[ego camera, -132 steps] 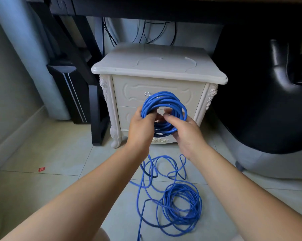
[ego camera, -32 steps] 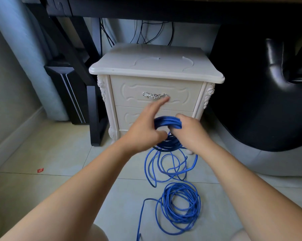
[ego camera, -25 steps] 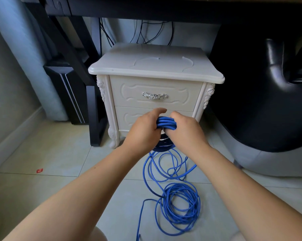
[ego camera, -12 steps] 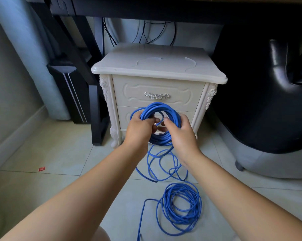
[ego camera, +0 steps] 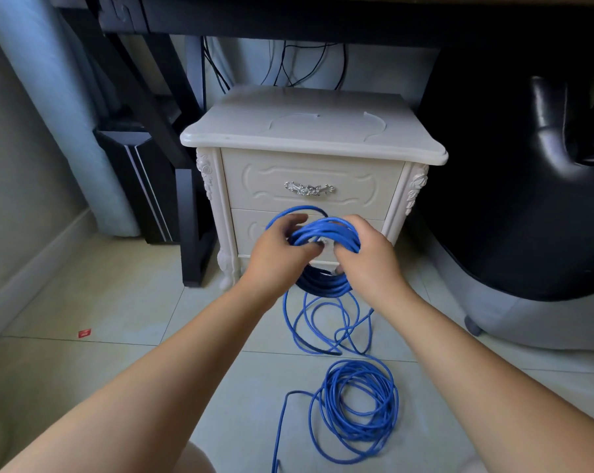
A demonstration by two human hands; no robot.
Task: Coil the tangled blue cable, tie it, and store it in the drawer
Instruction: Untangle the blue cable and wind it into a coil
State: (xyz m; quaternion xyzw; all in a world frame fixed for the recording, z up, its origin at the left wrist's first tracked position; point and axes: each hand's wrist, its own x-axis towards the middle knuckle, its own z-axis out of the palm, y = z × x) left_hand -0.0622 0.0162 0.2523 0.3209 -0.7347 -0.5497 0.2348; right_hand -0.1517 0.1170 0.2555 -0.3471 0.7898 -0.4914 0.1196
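while both hands hold the coil [ego camera: 326,232] low in front of the nightstand [ego camera: 309,131], the next wrap turns on where the slack lies. the uncoiled blue cable [ego camera: 357,407] leaves the bundle toward 6 o'clock, drops below the wrists in loose hanging loops and ends in a flat pile on the floor tiles [ego camera: 118,302], nearer the right forearm than the left.

the left hand [ego camera: 277,256] sits at 9 o'clock on the coil, thumb out, fingers hooked through the ring around the strands. one single turn arches over its knuckles, not yet bedded with the rest. the right hand [ego camera: 369,259] sits at 3 o'clock, fingers curled down over the bundle and clamping it. the ring's long axis runs 9 to 3 between them, and its lower arc hangs dark beneath. my guess is that the right hand anchors while the left lays turns, so fresh length must come up from 6 o'clock.

the upper drawer [ego camera: 309,172] is at 12 o'clock, closed, with its handle [ego camera: 308,189] just above the coil.

half a second ago the ring faced the camera, round and open. now it is tipped, its top strands reading as a flat band, with that stray turn thrown over the left hand. the floor pile looks unchanged, so plenty is left to wind.
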